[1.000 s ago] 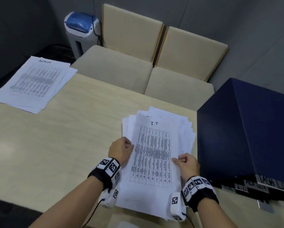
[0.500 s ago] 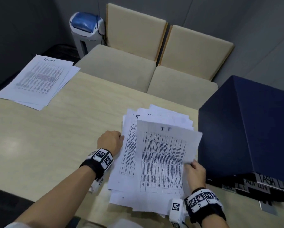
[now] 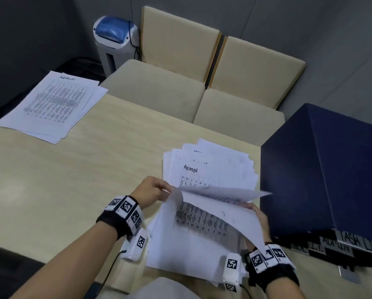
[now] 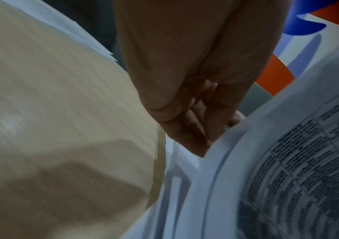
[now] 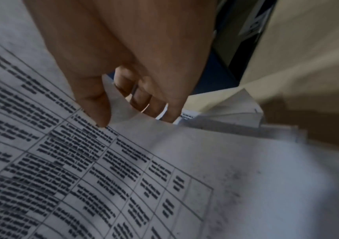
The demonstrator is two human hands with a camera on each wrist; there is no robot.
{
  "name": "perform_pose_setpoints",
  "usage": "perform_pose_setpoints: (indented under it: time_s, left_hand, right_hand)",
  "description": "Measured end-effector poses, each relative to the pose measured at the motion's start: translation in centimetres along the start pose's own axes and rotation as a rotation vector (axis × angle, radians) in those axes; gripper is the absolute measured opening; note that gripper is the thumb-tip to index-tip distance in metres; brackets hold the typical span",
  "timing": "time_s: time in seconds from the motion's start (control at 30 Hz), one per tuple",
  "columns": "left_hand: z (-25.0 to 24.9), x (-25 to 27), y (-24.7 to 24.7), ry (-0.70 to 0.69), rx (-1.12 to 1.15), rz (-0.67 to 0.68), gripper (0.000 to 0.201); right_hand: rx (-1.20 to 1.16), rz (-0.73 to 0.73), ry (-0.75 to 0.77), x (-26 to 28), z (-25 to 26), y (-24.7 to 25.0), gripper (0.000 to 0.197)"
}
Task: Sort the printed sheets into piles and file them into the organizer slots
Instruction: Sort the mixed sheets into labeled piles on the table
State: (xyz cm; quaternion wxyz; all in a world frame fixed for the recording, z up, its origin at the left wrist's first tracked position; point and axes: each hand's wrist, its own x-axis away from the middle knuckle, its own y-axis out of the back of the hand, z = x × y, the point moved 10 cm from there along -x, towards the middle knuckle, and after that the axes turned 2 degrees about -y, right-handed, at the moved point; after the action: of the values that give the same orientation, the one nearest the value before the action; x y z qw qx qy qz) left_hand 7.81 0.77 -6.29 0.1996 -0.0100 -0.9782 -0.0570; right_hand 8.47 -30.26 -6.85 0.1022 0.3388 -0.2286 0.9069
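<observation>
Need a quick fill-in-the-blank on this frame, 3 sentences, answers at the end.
1. The lifted sheet is pinched at its right edge by the ____ hand.
2. The sheet exposed on top of the near pile is headed ____.
3. The far pile lies at the table's far ____ corner.

Missing words: right; ADMIN; left

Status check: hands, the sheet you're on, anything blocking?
Both hands, left and right, grip the lifted sheet. Stack underneath shows an ADMIN page. Admin pile sits far left. Nothing blocking.
</observation>
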Motion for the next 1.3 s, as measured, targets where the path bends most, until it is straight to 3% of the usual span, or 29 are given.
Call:
perform_pose_setpoints:
  time_s: [0.07, 0.13, 0.23, 0.37, 0.47, 0.53, 0.6, 0.63, 0.7, 0.77, 0.9, 0.93, 1.03, 1.07, 1.17, 1.3]
  left_hand:
    - [0.4, -0.6, 1.7, 0.016, -0.254, -0.171, 0.028]
    - [0.6, -0.6, 2.7, 0.069, -0.458, -0.292, 0.008]
    - [0.9, -1.0, 1.3, 0.133, -0.649, -0.222, 0.022]
    - [0.5, -1.6, 0.0, 0.108, -0.815, -0.181, 0.016]
    - [0.4, -1.7, 0.5, 0.099, -0.783, -0.234, 0.021]
    - [-0.8, -1.2, 1.8, 0.02, -0.707, -0.358, 0.009]
    - [-1.8, -0.5, 3.2, -0.061, -0.494, -0.426, 0.024]
    - [-1.9, -0.2, 3.4, -0.066, -0.328, -0.387, 0.036]
    - [-1.8, 0.8, 3.4, -0.036, -0.067, -0.231, 0.056]
    - [-2.0, 2.0, 4.6, -0.052, -0.095, -0.184, 0.06]
    - [-0.7, 5.2, 10.5, -0.016, -0.204, -0.334, 0.027]
    - [-0.3, 5.9, 11.7, -0.006, -0.146, -0.345, 0.029]
    - [1.1, 9.0, 16.2, 0.059, 0.076, -0.431, 0.026]
    - [1.9, 10.2, 18.4, 0.082, 0.081, -0.482, 0.023]
    - [6.1, 13.9, 27.0, 0.185, -0.057, -0.661, 0.016]
    - [12.0, 19.1, 37.6, 0.366, -0.35, -0.738, 0.018]
  right_hand:
    - [0.002, 0.031, 0.062, 0.1, 0.3, -0.3, 0.026]
    - [0.22, -0.007, 0.108, -0.3, -0.3, 0.6, 0.026]
    - [0.35, -0.16, 0.22, 0.3, 0.3, 1.8, 0.032]
    - [0.43, -0.199, 0.26, 1.7, 0.5, 1.6, 0.027]
    - [0.34, -0.16, 0.247, 2.0, 0.6, 0.9, 0.013]
    - [0.277, -0.109, 0.215, 1.9, 0.7, 0.0, 0.012]
    - [0.282, -0.037, 0.217, 1.7, 1.3, -1.7, 0.004]
    - [0.329, -0.042, 0.235, 1.5, 1.7, -2.4, 0.006]
    - [0.454, -0.039, 0.274, 0.6, 1.8, -4.4, 0.031]
    - [0.505, 0.024, 0.297, 0.3, 1.2, -7.5, 0.043]
    - [0.535, 0.124, 0.232, -0.1, -1.9, -13.4, 0.023]
    - [0.543, 0.159, 0.222, -0.4, -2.9, -14.8, 0.042]
    - [0.686, 0.227, 0.232, -0.4, -5.6, -18.3, 0.032]
    - [0.738, 0.231, 0.265, -0.3, -6.1, -19.1, 0.02]
    - [1.11, 0.143, 0.365, -0.4, -7.3, -18.9, 0.009]
    - [1.404, 0.006, 0.312, -1.4, -9.0, -16.2, 0.008]
